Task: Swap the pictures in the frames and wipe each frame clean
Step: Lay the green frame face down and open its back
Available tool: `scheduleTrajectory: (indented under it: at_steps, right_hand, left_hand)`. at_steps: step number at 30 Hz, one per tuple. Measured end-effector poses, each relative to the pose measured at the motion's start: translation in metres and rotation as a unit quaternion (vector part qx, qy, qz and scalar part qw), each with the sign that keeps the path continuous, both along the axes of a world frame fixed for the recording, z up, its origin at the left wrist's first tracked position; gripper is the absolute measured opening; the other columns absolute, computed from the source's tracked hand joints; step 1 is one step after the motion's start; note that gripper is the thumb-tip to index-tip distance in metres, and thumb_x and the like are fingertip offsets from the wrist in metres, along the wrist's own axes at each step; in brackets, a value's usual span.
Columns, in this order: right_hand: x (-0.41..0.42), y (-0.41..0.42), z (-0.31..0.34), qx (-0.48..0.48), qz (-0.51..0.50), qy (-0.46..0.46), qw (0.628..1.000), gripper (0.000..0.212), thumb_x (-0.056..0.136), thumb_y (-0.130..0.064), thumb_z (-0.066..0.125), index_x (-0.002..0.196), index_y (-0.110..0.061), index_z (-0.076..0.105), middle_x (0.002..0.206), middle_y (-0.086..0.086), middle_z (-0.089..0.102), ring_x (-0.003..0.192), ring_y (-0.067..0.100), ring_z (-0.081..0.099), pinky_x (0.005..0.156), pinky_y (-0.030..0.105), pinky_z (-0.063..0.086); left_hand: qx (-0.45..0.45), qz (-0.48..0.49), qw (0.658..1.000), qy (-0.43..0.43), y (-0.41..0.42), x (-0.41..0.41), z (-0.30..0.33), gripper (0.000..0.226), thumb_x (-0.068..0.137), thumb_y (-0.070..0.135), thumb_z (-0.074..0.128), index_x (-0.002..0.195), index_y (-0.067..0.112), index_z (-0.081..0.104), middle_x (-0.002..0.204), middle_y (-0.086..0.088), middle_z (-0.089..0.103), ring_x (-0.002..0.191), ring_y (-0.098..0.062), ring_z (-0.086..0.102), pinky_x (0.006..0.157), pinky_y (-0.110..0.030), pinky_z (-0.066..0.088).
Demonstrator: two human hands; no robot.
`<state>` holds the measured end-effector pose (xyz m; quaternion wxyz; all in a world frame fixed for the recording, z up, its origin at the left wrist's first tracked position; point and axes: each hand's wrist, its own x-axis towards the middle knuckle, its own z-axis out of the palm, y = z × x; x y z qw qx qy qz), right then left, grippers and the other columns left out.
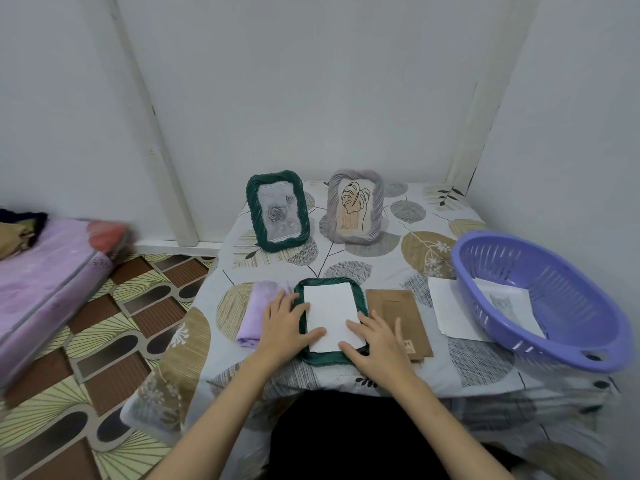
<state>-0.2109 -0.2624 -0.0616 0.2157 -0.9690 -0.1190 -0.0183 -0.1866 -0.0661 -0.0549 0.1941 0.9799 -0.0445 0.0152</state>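
While the green frame [330, 356] lies face down at the table's [485, 372] near edge, your left hand [282, 327] and right hand [375, 341] press flat, fingers straight, on the white paper [330, 306] inside it.

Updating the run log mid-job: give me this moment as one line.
step: seating white paper in face-down green frame | left hand: pressing paper | right hand: pressing paper | backing board: off, beside frame | purple cloth: unused

Lying green frame's [330, 356] face hidden under white sheet [332, 317]; pic in purple basket [540, 299] too small to ID.
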Motion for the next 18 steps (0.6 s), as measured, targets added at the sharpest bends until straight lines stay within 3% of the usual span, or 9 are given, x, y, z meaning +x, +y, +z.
scheduleTrajectory:
  at_steps: [4,8,11,13,15,16,18]
  right_hand:
    - [0.001,0.002,0.002,-0.039,0.002,-0.007,0.999,0.086,0.065,-0.075,0.012,0.133,-0.035,0.046,0.150,-0.007,0.032,0.144,0.016,0.012,0.111,0.054,-0.012]
    - [-0.002,0.004,0.005,-0.015,0.002,-0.008,1.000,0.071,0.073,-0.069,0.031,0.128,-0.031,0.053,0.148,-0.006,0.035,0.143,0.015,0.015,0.111,0.053,-0.014]
    - [-0.001,0.008,0.006,0.068,-0.013,-0.021,0.997,0.053,0.081,-0.055,0.054,0.124,-0.025,0.057,0.137,-0.004,0.047,0.136,0.015,0.029,0.113,0.046,-0.011]
    - [0.002,0.011,0.008,0.143,-0.032,-0.043,0.988,0.039,0.083,-0.035,0.065,0.119,-0.021,0.060,0.124,-0.004,0.057,0.124,0.015,0.043,0.115,0.041,0.001]
    - [0.006,0.015,0.012,0.222,-0.056,-0.038,0.973,0.032,0.081,-0.019,0.068,0.112,-0.018,0.063,0.109,-0.002,0.062,0.105,0.018,0.053,0.108,0.034,0.025]
    - [0.008,0.016,0.013,0.256,-0.067,-0.035,0.964,0.031,0.079,-0.012,0.069,0.110,-0.015,0.064,0.100,-0.002,0.062,0.093,0.018,0.056,0.097,0.030,0.038]
    - [0.011,0.018,0.018,0.295,-0.088,-0.021,0.951,0.033,0.077,-0.003,0.068,0.109,-0.012,0.064,0.088,-0.001,0.059,0.072,0.011,0.055,0.074,0.021,0.047]
  left_hand:
    - [-0.009,-0.006,1.000,0.012,-0.001,0.001,-0.002,0.111,0.048,0.081,0.016,0.138,0.021,0.040,0.150,0.002,0.029,0.144,-0.020,0.008,0.115,-0.036,0.005]
    - [-0.035,-0.004,0.999,0.017,-0.003,0.001,-0.001,0.104,0.051,0.080,0.026,0.137,0.023,0.040,0.147,0.002,0.034,0.143,-0.021,0.012,0.115,-0.035,0.007]
    - [-0.056,-0.003,0.998,0.019,-0.001,0.001,-0.001,0.106,0.047,0.080,0.025,0.135,0.024,0.043,0.145,0.003,0.037,0.142,-0.021,0.014,0.115,-0.035,0.009]
    - [-0.055,-0.007,0.998,0.025,-0.001,0.002,-0.002,0.099,0.053,0.079,0.034,0.134,0.023,0.045,0.145,0.003,0.037,0.142,-0.021,0.014,0.115,-0.035,0.009]
    - [-0.052,-0.007,0.998,0.029,-0.001,0.002,-0.002,0.081,0.068,0.069,0.051,0.134,0.022,0.045,0.146,0.003,0.036,0.142,-0.021,0.013,0.115,-0.035,0.008]
    - [-0.050,-0.006,0.998,0.029,-0.001,0.002,-0.003,0.073,0.075,0.063,0.058,0.134,0.022,0.044,0.147,0.003,0.035,0.143,-0.021,0.013,0.115,-0.035,0.008]
    - [-0.049,-0.003,0.999,0.022,-0.001,0.002,-0.004,0.065,0.081,0.053,0.061,0.135,0.022,0.043,0.147,0.003,0.034,0.143,-0.021,0.012,0.115,-0.034,0.008]
